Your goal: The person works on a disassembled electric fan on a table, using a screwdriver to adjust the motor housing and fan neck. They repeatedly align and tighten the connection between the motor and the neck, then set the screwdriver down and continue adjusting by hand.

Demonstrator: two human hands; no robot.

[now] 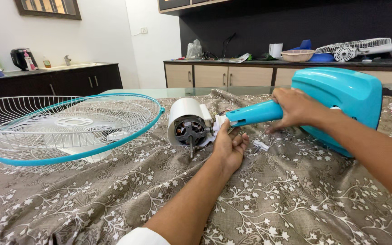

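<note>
From the head view we see a dismantled table fan lying on a surface [296, 199] covered with a brown floral cloth. We take the fan motor [188, 123], with its white casing, as our landmark. Its shaft points toward us and slightly down. The turquoise neck [254, 113] runs from the motor's right side away to the right, its long axis nearly level, rising a little toward the turquoise base [341, 97], which stands tilted on the cloth.

Our left hand [229, 146] lies just right of the motor and below the neck, palm up, its fingers [239, 143] curled loosely at the joint where neck meets motor; whether they grip anything there we cannot tell. Our right hand [296, 108] is farther right of the motor, its fingers wrapped around the far end of the neck where it enters the base.

Left of the motor, just beside it, rests the wire fan guard [64, 124] with a turquoise rim, white blades inside.
</note>
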